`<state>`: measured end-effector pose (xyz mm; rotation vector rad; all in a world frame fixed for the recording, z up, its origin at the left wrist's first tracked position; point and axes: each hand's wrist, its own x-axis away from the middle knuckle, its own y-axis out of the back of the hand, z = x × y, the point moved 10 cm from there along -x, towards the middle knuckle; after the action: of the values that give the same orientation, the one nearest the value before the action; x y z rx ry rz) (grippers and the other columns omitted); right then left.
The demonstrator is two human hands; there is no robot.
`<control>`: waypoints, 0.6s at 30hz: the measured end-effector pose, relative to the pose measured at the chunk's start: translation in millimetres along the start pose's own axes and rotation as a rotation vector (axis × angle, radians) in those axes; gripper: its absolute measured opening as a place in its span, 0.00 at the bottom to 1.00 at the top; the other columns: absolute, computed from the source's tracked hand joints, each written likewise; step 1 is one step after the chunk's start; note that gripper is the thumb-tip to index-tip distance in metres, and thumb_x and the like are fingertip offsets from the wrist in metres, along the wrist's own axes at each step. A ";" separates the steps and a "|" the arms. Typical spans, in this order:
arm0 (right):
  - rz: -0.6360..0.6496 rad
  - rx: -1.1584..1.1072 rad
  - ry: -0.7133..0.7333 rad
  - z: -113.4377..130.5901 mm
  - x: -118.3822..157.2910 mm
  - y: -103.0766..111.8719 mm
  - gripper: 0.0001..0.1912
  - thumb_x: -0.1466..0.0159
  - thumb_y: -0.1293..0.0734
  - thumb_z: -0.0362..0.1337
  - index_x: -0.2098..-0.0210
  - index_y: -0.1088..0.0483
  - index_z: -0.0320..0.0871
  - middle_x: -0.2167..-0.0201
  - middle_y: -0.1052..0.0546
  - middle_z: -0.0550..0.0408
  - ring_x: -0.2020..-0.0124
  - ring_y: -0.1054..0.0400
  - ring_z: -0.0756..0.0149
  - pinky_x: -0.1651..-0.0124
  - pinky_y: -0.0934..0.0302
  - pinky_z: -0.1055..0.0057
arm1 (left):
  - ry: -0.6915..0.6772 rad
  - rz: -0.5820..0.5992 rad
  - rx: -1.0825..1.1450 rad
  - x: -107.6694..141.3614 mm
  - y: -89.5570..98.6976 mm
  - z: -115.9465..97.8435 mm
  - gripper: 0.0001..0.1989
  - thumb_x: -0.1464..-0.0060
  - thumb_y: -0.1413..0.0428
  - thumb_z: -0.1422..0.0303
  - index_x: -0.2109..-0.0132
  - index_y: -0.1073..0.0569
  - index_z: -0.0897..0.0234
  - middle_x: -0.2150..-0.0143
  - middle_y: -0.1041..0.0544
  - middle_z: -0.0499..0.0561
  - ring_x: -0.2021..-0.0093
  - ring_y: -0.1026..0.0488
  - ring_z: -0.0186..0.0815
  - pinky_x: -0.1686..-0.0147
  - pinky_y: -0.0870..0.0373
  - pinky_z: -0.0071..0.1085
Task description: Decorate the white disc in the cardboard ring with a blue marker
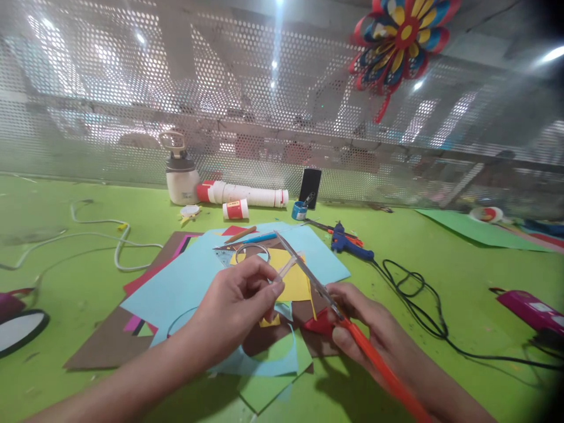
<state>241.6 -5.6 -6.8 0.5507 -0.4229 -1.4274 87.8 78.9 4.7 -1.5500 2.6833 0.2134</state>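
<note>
Between thumb and fingers, my left hand (242, 299) pinches a thin, whitish translucent strip (288, 267). My right hand (368, 323) is closed round the orange-handled scissors (317, 285), whose blades point up and to the left. The strip's free end lies close to the blades; whether they touch I cannot tell. Beneath both hands are a yellow paper piece (293, 282), light blue sheets (189, 294) and brown card (101, 335). Behind my left hand lie a clear ring (252, 254), a blue pen (259, 237) and an orange-brown pencil (240, 235).
A blue glue gun (348, 244) with a black cord (436, 311) lies right. Farther back stand a pump sprayer (183, 176), a row of stacked paper cups (247, 194), a blue jar (299, 210) and a phone (310, 187). A white cable (121, 249) runs along the left.
</note>
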 end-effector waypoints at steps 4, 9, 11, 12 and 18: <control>0.046 -0.045 -0.014 1.2 2.6 -2.3 0.14 0.32 0.37 0.46 0.51 0.40 0.48 0.65 0.28 0.56 0.53 0.31 0.58 0.49 0.38 0.64 | 0.007 0.019 0.003 -1.8 -1.5 -3.0 0.09 0.50 0.40 0.61 0.70 0.27 0.63 0.82 0.29 0.45 0.81 0.33 0.31 0.78 0.39 0.26; 0.055 -0.063 -0.003 8.0 2.5 -4.9 0.11 0.31 0.40 0.46 0.54 0.40 0.47 0.66 0.29 0.56 0.54 0.31 0.59 0.51 0.37 0.65 | 0.016 0.023 0.028 -1.6 -3.0 -5.7 0.10 0.52 0.39 0.61 0.71 0.27 0.63 0.84 0.30 0.45 0.82 0.34 0.31 0.79 0.40 0.26; 0.048 -0.061 -0.015 7.3 2.1 -5.0 0.11 0.31 0.39 0.46 0.54 0.40 0.47 0.66 0.30 0.56 0.54 0.31 0.58 0.52 0.37 0.65 | 0.021 0.023 0.047 -0.8 -3.3 -5.1 0.10 0.51 0.39 0.61 0.71 0.26 0.63 0.84 0.29 0.46 0.82 0.34 0.31 0.79 0.40 0.26; 0.036 -0.054 -0.024 6.1 1.9 -4.1 0.12 0.32 0.39 0.45 0.54 0.40 0.47 0.66 0.29 0.56 0.53 0.31 0.58 0.52 0.37 0.65 | 0.024 0.027 0.058 -0.4 -3.6 -4.4 0.09 0.51 0.39 0.61 0.71 0.26 0.63 0.84 0.29 0.46 0.82 0.34 0.31 0.79 0.40 0.26; 0.008 0.011 0.003 5.6 0.0 -2.1 0.14 0.32 0.40 0.47 0.53 0.37 0.45 0.61 0.27 0.52 0.57 0.32 0.61 0.54 0.37 0.66 | 0.040 0.046 0.116 0.9 -5.3 -0.5 0.11 0.51 0.38 0.60 0.71 0.27 0.63 0.83 0.30 0.45 0.82 0.35 0.29 0.80 0.41 0.25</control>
<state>236.7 -6.3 -3.6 0.5598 -0.4308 -1.4175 91.9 75.4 4.6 -1.4775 2.7093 0.0282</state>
